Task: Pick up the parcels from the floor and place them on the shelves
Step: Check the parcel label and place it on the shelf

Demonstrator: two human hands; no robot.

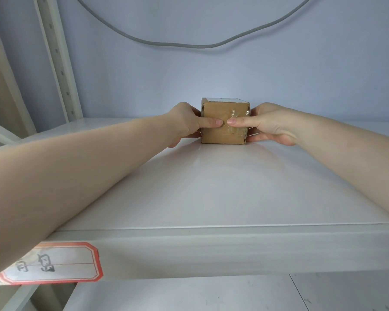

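Note:
A small brown cardboard parcel [220, 111] with clear tape on its front and a white label on top rests on the white shelf [211, 187], toward the back. My left hand [184, 122] grips its left side, thumb pressed across the front face. My right hand [270, 124] grips the right side, thumb meeting the left thumb at the front. Both forearms reach over the shelf's front edge.
A perforated white upright post [58, 61] stands at the left rear of the shelf. A grey cable [189, 44] sags along the pale back wall. A red-bordered paper label [54, 263] is stuck on the shelf's front lip. A lower shelf [189, 295] shows beneath.

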